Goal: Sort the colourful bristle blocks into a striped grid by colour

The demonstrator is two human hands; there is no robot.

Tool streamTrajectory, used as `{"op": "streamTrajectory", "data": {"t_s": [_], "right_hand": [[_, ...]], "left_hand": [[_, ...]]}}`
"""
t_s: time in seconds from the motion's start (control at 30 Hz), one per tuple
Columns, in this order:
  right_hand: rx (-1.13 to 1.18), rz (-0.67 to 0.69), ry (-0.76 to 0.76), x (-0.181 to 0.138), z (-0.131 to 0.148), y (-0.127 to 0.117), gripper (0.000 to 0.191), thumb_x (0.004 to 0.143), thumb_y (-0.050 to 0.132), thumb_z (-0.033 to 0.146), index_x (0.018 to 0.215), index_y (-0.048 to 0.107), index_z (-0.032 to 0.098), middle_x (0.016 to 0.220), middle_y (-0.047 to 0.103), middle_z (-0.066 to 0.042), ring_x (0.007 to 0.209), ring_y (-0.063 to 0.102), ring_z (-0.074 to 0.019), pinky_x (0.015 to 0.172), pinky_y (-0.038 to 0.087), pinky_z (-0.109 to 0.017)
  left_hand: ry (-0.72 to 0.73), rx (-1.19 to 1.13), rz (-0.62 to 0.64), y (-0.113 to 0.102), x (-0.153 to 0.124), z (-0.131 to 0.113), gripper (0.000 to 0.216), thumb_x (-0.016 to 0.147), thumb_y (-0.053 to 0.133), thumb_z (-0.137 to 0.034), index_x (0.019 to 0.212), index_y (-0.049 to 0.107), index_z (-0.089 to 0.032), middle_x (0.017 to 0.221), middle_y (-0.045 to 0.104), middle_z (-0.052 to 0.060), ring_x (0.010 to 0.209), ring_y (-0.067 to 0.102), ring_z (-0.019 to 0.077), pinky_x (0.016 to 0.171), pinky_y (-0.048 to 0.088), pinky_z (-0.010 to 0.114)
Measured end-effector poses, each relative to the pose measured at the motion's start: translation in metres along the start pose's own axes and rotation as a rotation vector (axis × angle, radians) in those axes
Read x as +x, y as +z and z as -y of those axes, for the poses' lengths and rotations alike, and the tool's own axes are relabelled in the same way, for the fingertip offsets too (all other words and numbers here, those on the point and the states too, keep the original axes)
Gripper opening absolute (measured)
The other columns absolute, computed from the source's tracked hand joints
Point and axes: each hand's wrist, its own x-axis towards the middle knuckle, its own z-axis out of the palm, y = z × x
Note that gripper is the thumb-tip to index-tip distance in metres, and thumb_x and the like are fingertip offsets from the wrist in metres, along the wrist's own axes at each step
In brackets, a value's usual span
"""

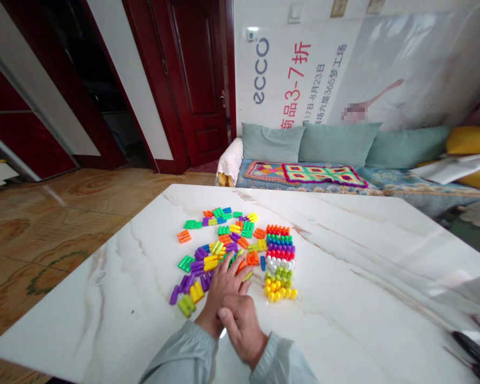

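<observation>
My left hand lies palm down with its fingers stretched and apart, over the near right part of a loose spread of colourful plastic pieces. It touches or hovers just above them; some are hidden under it. My right hand is closed in a fist against my left wrist, and whatever its fingers hold, if anything, is hidden. Around my left hand are purple pieces, yellow pieces, an orange piece and a lime-green piece. To the right stands a block of bead-like pieces in rows of colour.
Everything lies on a white marbled table. Black-handled scissors rest at the near right edge. Behind the table is a sofa with green cushions and a crocheted mat. A dark red door stands at the back.
</observation>
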Motion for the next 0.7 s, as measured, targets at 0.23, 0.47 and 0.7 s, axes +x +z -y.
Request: {"op": "streamTrajectory", "data": {"t_s": [0.23,0.47,0.7], "right_hand": [[-0.012,-0.028,-0.063,0.0,0.006,-0.008,0.051,0.102,0.028,0.049,0.064,0.047,0.022,0.058,0.048,0.001,0.055,0.044,-0.0137,0.058,0.032,-0.028],[-0.139,-0.802,0.178,0.01,-0.025,-0.127,0.042,0.1,0.037,0.046,0.089,0.066,0.019,0.084,0.067,-0.007,0.077,0.062,-0.0204,0.073,0.047,-0.033],[-0.301,-0.608,0.584,0.044,-0.113,-0.177,0.089,0.081,0.034,0.082,0.131,0.059,0.012,0.135,0.059,-0.02,0.131,0.048,-0.0351,0.112,0.029,-0.053]], "left_hand": [[0.017,0.0,-0.021,-0.004,0.0,-0.001,0.043,0.09,0.062,-0.032,0.131,0.058,-0.041,0.148,0.05,-0.003,0.139,0.036,0.0299,0.108,0.04,0.05],[-0.034,-0.072,-0.025,-0.014,-0.003,-0.011,0.034,0.095,0.051,-0.033,0.127,0.06,-0.038,0.149,0.047,-0.004,0.143,0.03,0.029,0.111,0.036,0.053],[-0.001,-0.137,-0.007,-0.013,-0.004,-0.007,0.084,0.078,0.061,-0.071,0.149,0.037,-0.034,0.158,0.033,0.006,0.144,0.028,0.0348,0.113,0.033,0.056]]}}
